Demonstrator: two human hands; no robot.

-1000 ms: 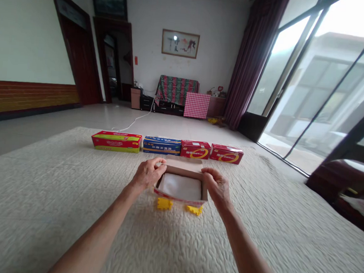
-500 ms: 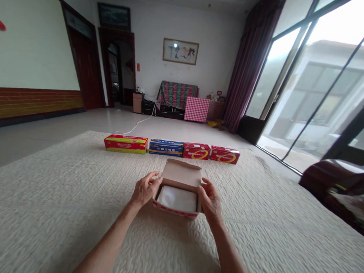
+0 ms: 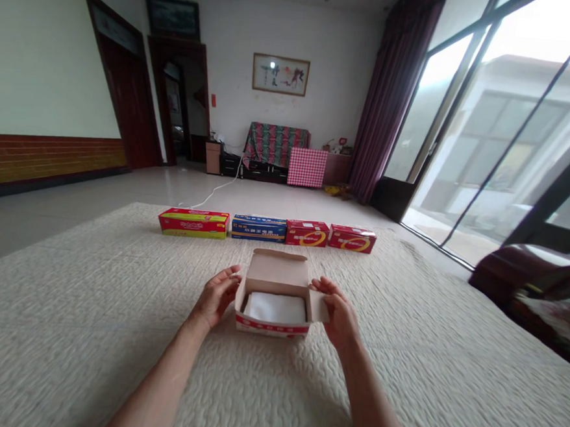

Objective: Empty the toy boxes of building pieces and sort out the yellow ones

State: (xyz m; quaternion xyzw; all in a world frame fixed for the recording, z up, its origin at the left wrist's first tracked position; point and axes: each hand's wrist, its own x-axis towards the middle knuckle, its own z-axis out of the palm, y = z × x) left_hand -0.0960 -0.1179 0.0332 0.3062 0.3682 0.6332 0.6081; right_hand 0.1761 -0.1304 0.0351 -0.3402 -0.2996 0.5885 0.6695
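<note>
A small open cardboard box (image 3: 271, 326) with a red and white front rests on the cream quilted cover (image 3: 86, 330). Its lid stands up at the back and something white fills the inside. My left hand (image 3: 213, 299) is at the box's left side, fingers apart, fingertips at the left flap. My right hand (image 3: 339, 313) is at the right side, thumb and fingers on the folded-out right flap (image 3: 318, 305).
Beyond the box stands a row of closed boxes: a red and green one (image 3: 193, 223), a blue one (image 3: 258, 227) and two red ones (image 3: 306, 233) (image 3: 352, 239). A dark chair (image 3: 529, 282) is at the right. Large windows run along the right wall.
The box came down from my hands onto the cover. Its lid swung fully up and the side flaps spread out. The yellow pieces under it are no longer seen.
</note>
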